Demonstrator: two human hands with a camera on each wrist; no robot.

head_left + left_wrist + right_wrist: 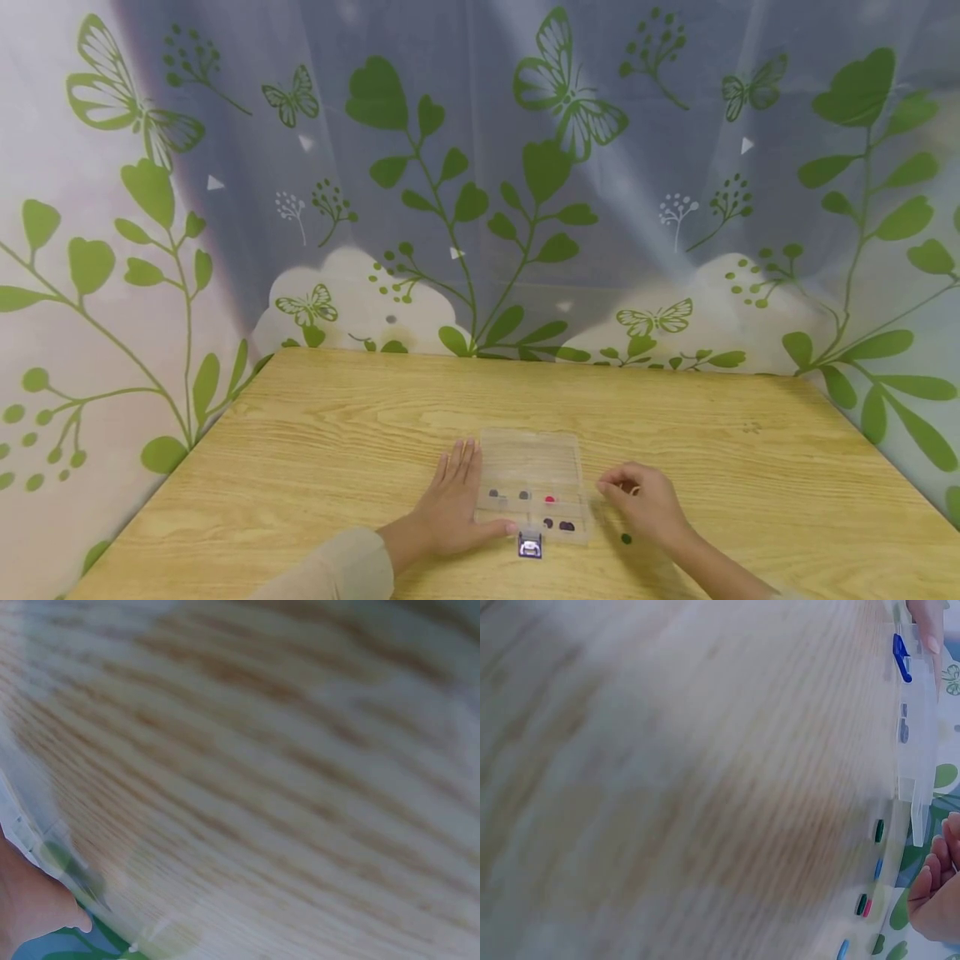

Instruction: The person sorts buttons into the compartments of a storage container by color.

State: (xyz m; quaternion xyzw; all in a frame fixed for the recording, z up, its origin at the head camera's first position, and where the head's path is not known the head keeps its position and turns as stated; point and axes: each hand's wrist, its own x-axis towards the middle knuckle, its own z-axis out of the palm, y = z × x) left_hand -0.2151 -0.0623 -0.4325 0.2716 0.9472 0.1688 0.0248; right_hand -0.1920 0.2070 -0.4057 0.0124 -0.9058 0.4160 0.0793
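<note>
A clear plastic divided box (582, 467) stands at the near middle of the table. Small discs show in it: two greyish ones, a red disc (550, 500) and several dark discs (567, 526). A blue-edged latch (529, 546) sticks out from its near side. Along the box's left side lies my left hand (453, 508), fingers straight, thumb reaching over the near left corner. My right hand (647, 504) is just right of the box, fingers bent and thumb near the fingertips. I cannot tell whether a small piece is between them.
A dark green disc (626, 539) lies on the wooden table (360, 417) below my right hand. The right wrist view shows more loose pieces there, including a blue disc (844, 949) and a red disc (867, 907). A leaf-and-butterfly curtain (480, 167) hangs around the table.
</note>
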